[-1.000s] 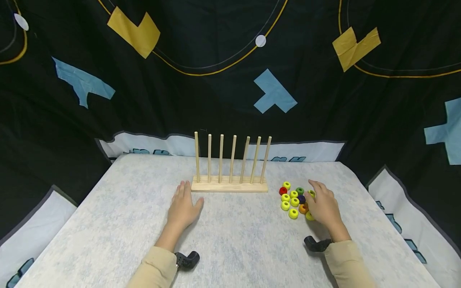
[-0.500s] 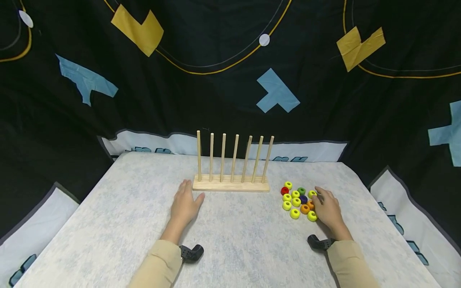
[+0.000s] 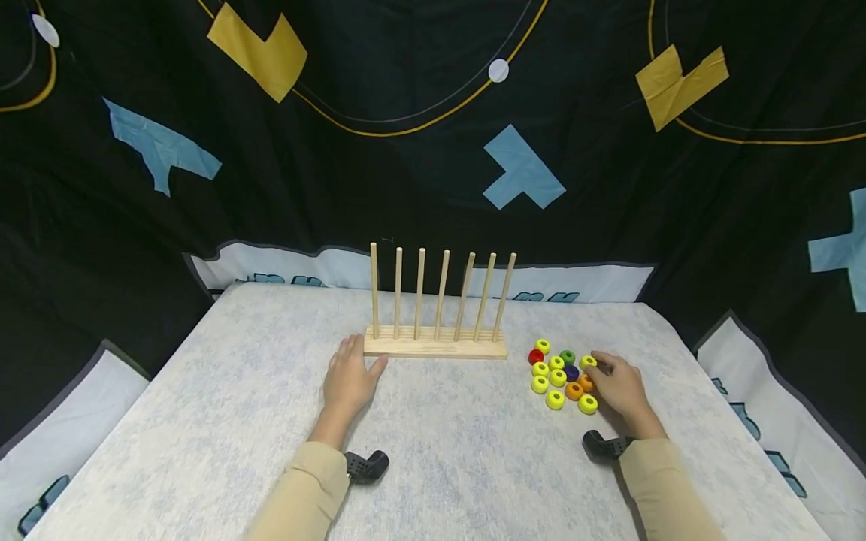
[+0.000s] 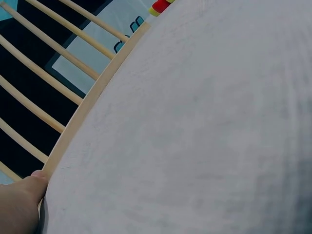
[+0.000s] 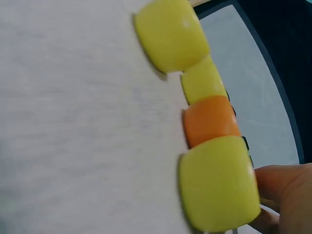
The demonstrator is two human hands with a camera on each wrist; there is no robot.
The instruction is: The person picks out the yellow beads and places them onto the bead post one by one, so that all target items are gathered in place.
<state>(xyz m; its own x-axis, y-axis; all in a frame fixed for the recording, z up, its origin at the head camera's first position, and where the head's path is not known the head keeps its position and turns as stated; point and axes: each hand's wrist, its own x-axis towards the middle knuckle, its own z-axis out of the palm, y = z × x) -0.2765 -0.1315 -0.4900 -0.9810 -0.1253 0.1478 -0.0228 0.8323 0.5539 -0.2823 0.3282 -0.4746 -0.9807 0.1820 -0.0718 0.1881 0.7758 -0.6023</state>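
My left hand (image 3: 349, 383) lies on the table with its fingertips against the left end of the wooden rack's base (image 3: 436, 346), thumb spread to the side. In the left wrist view part of this hand (image 4: 24, 200) touches the end of the base (image 4: 92, 100). Seven upright pegs stand bare on the rack. My right hand (image 3: 624, 388) is at the right edge of a bead cluster, its fingers loosely bent beside a yellow bead (image 3: 588, 362) and an orange bead (image 3: 585, 382). In the right wrist view its fingers (image 5: 275, 183) are partly hidden behind a yellow bead (image 5: 219, 185).
Several yellow beads, a red bead (image 3: 536, 357), a green bead (image 3: 567, 357), a dark blue bead (image 3: 571, 373) and another orange bead (image 3: 573, 391) lie right of the rack. A dark curtain (image 3: 406, 188) hangs behind the pale table (image 3: 460, 451).
My right hand has drawn back to the right off the cluster, uncovering an orange bead and more of the yellow ones. My left hand has stayed by the rack, its thumb slightly closer to the base.
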